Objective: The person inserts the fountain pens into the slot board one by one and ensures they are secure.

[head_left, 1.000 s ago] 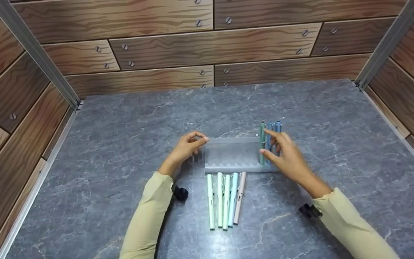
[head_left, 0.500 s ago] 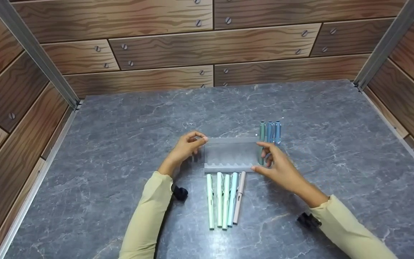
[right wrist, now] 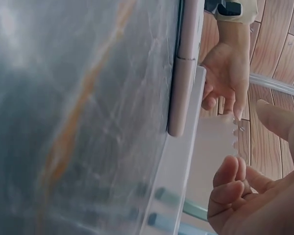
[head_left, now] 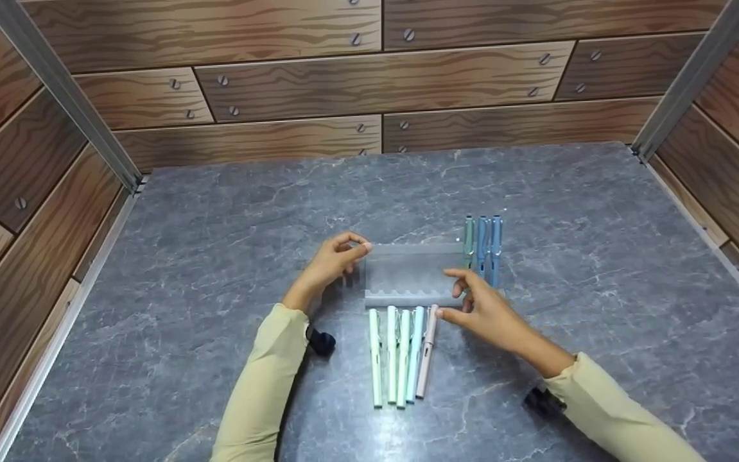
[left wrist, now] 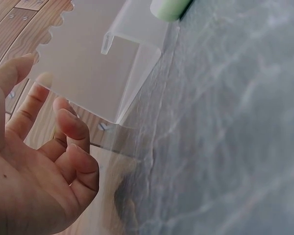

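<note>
A frosted clear pen stand (head_left: 408, 273) with a notched front lip sits mid-table. My left hand (head_left: 330, 263) pinches its upper left corner between thumb and index finger; in the left wrist view, the fingertips meet the notched edge of the panel (left wrist: 83, 54). A dark green pen (head_left: 469, 231) and two blue pens (head_left: 496, 234) stand in its right end. My right hand (head_left: 485, 314) holds nothing, fingers loosely bent and apart. Its thumb tip is right at the cap of a greyish-pink pen (head_left: 428, 353), which lies in front of the stand.
Left of the greyish-pink pen lie a light blue pen (head_left: 415, 366) and several pale green pens (head_left: 376, 366), side by side. Wood-patterned walls (head_left: 292, 83) enclose the grey marbled tabletop (head_left: 247, 212) at the back and sides.
My right hand has moved from the dark green pen, down and left past the stand's front, to the greyish-pink pen's cap. The left hand has stayed at the stand's corner.
</note>
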A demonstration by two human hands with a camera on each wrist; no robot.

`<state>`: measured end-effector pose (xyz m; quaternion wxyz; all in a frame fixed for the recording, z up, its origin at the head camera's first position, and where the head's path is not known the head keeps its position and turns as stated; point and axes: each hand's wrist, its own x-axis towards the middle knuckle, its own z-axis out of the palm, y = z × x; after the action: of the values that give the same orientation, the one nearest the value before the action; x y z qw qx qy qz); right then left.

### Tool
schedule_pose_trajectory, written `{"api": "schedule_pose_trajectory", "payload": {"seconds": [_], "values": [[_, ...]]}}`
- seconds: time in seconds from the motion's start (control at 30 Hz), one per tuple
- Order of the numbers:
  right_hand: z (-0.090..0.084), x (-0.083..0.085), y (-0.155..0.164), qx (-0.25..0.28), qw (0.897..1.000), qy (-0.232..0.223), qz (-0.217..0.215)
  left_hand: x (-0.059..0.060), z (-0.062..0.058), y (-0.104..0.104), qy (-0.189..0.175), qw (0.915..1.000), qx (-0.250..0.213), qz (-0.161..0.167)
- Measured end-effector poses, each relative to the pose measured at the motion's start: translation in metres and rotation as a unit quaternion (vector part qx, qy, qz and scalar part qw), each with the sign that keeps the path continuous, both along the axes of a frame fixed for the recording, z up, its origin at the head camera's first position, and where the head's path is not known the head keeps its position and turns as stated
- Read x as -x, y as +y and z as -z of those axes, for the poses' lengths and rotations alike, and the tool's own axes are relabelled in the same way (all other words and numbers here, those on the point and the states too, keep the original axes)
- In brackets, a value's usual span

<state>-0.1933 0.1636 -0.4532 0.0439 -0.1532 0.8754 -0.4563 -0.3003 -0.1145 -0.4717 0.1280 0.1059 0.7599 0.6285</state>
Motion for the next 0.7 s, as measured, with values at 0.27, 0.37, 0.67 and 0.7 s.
{"api": "schedule_pose_trajectory", "payload": {"seconds": [0.27, 0.37, 0.67, 0.7], "values": [[0.006, -0.004, -0.003, -0.020, 0.999, -0.032, 0.000, 0.001, 0.000, 0.002, -0.002, 1.0000, 0.002, -0.007], [0.008, -0.006, -0.004, -0.027, 0.999, -0.036, -0.008, -0.001, -0.004, 0.001, -0.006, 1.0000, 0.001, -0.001], [0.011, -0.007, -0.010, -0.059, 0.996, -0.064, -0.031, 0.002, 0.001, 0.001, -0.007, 1.0000, 0.003, 0.000], [0.011, -0.007, -0.011, -0.060, 0.996, -0.065, -0.032, 0.002, 0.001, 0.001, -0.006, 1.0000, 0.003, 0.000]]}}
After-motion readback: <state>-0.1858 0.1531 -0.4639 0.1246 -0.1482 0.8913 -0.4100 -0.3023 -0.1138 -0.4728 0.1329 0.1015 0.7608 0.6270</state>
